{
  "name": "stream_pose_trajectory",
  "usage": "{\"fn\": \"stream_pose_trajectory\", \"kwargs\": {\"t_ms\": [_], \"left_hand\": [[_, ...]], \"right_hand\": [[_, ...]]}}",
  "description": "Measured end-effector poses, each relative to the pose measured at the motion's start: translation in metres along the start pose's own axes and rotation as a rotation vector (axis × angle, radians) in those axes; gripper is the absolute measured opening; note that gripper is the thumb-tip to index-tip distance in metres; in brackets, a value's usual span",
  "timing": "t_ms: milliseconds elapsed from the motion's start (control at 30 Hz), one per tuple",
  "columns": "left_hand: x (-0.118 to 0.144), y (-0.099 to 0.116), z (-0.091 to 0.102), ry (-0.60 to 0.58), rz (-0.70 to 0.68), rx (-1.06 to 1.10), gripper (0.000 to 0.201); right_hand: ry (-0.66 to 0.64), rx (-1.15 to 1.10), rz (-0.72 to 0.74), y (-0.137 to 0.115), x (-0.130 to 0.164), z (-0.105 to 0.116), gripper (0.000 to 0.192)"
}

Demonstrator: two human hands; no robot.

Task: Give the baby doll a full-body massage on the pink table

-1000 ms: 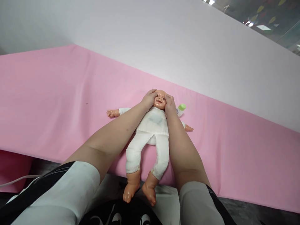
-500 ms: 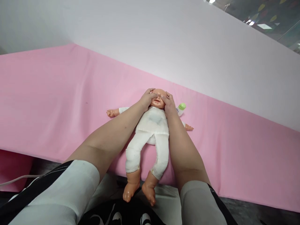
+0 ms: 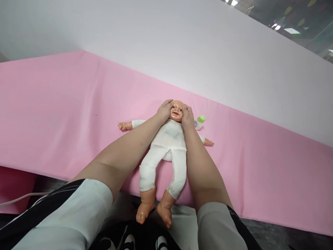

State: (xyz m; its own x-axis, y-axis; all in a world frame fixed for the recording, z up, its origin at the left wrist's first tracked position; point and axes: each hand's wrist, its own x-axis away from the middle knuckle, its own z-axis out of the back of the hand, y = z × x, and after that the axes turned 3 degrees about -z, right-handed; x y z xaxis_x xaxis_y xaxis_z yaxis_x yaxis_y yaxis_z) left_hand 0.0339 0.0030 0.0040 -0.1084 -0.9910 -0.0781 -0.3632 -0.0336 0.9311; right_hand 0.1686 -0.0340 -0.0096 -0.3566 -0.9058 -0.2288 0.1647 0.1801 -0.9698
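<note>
A baby doll (image 3: 169,144) in a white cloth suit lies on its back on the pink sheet (image 3: 65,114), head away from me, feet hanging over the near edge. My left hand (image 3: 164,111) rests against the left side of the doll's head. My right hand (image 3: 187,117) presses the right side of the head. The doll's face shows between my hands. A small bottle with a green cap (image 3: 199,121) lies just right of my right hand, beside the doll's outstretched arm.
A white wall panel (image 3: 182,45) rises behind the pink surface. A white cable (image 3: 18,199) runs at the lower left below the table edge. Ceiling lights and glass show at the top right.
My thumbs had slid inward over the doll's eyes half a second ago; they have now drawn back to the sides of its head, uncovering the face again.
</note>
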Motion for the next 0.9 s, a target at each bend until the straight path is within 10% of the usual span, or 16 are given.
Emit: {"fn": "stream_pose_trajectory", "kwargs": {"t_ms": [167, 400, 700, 900], "left_hand": [[0.007, 0.000, 0.007, -0.006, -0.038, -0.048, 0.046], [0.042, 0.008, 0.025, -0.001, -0.455, -0.650, 0.044], [0.049, 0.024, 0.044, -0.269, -0.397, -0.893, 0.082], [0.042, 0.025, 0.043, -0.256, -0.426, -0.832, 0.067]], "right_hand": [[-0.020, 0.203, 0.042, -0.003, 0.011, 0.007, 0.064], [0.107, 0.571, 0.090, -0.019, 0.043, 0.011, 0.062], [-0.100, 0.525, 0.089, -0.027, 0.045, 0.030, 0.098], [-0.073, 0.554, 0.055, -0.027, 0.038, 0.027, 0.111]]}}
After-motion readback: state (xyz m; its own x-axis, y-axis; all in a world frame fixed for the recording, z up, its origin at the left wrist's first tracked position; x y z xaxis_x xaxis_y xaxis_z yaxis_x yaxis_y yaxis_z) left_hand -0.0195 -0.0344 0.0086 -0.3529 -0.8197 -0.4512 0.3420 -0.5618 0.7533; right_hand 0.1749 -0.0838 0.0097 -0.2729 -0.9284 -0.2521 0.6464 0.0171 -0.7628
